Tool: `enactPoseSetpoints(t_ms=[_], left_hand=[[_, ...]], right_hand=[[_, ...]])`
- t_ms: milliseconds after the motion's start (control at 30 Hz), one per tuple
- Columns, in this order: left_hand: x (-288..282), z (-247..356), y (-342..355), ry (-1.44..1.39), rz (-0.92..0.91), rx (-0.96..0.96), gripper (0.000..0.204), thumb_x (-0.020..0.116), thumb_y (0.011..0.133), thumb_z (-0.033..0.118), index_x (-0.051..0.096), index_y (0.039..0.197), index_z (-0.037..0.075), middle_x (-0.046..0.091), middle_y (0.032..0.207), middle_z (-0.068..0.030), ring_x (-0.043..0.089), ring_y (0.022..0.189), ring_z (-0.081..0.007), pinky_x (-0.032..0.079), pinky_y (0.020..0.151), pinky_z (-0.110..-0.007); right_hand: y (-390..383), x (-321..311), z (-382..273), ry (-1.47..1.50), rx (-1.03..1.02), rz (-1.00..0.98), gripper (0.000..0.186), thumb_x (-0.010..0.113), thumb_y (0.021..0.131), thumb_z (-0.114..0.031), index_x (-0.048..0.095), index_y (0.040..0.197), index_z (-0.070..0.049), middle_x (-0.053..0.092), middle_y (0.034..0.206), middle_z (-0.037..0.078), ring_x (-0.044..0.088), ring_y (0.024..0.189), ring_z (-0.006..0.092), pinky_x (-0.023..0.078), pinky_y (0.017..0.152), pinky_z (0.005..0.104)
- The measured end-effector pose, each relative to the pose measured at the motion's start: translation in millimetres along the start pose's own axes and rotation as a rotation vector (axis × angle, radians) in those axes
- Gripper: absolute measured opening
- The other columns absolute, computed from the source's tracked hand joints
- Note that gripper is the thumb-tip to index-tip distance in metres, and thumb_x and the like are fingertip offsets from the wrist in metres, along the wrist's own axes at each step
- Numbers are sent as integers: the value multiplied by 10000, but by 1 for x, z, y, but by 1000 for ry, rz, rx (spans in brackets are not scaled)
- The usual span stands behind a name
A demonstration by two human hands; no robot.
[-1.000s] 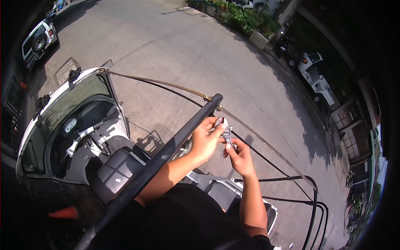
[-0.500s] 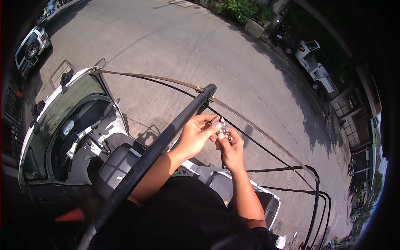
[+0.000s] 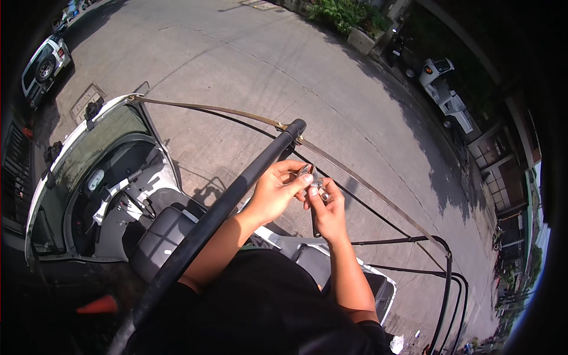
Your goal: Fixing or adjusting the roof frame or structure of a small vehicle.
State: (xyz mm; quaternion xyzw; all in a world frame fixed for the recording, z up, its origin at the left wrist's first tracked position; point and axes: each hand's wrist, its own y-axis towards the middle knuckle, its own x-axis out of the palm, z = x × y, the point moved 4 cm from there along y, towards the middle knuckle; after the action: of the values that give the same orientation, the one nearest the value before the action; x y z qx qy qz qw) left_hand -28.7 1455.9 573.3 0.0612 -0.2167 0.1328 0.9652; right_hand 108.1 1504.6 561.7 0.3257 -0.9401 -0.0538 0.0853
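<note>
Both hands meet in front of my chest, just right of the thick black roof bar [image 3: 236, 192]. My right hand [image 3: 330, 213] is closed around a silver adjustable wrench [image 3: 315, 183], its thumb close to the ribbed adjusting screw. The dark end of the handle shows below that hand. My left hand [image 3: 277, 192] pinches the wrench's jaws between thumb and fingers. A small round shiny metal part [image 3: 324, 196] shows by the right fingers; whether it belongs to the wrench I cannot tell. Fingers hide anything between the jaws.
A brown strap [image 3: 367, 182] is fastened at the bar's top end and runs both ways along the frame. Thin black frame tubes [image 3: 448, 284] bend down at right. Below left are a windshield [image 3: 97, 177] and grey seat [image 3: 163, 242]. Concrete road [image 3: 248, 65] lies beyond.
Both hands stay on the wrench, with only a slight shift of the fingers and the wrench's tilt. More of the dark handle end shows below the right hand.
</note>
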Motion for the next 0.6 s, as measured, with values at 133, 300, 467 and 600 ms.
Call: enactPoseSetpoints(t_ms=[133,300,467,600], left_hand=[[4,2,0,-1,-19,41,229,693,941,98,661,1134,-22,701,945,-52,661,795,-105,543,627,-248],[2,-3,3,-7,26,5,199,683,942,83,670,1116,-14,700,924,-52,648,759,-88,532,613,-240],[-2,-6,7,-20,41,53,199,684,938,88,652,1097,-27,683,936,-62,648,796,-86,543,594,-226],[-5,-7,8,-16,69,49,183,686,938,98,657,1077,-17,673,907,-51,637,764,-80,537,591,-221]], right_hand=[[1,-3,2,-58,9,41,211,611,1017,-236,569,1051,-32,625,817,25,554,668,73,446,612,228],[3,-1,0,2,46,103,228,594,1027,-267,590,991,-42,611,752,5,543,635,59,415,573,221],[7,-1,-3,-176,59,93,267,563,1042,-278,601,927,-40,615,727,19,536,618,67,397,548,219],[10,0,-2,-184,111,69,253,562,1042,-257,629,961,-27,589,666,1,522,602,63,382,543,229]])
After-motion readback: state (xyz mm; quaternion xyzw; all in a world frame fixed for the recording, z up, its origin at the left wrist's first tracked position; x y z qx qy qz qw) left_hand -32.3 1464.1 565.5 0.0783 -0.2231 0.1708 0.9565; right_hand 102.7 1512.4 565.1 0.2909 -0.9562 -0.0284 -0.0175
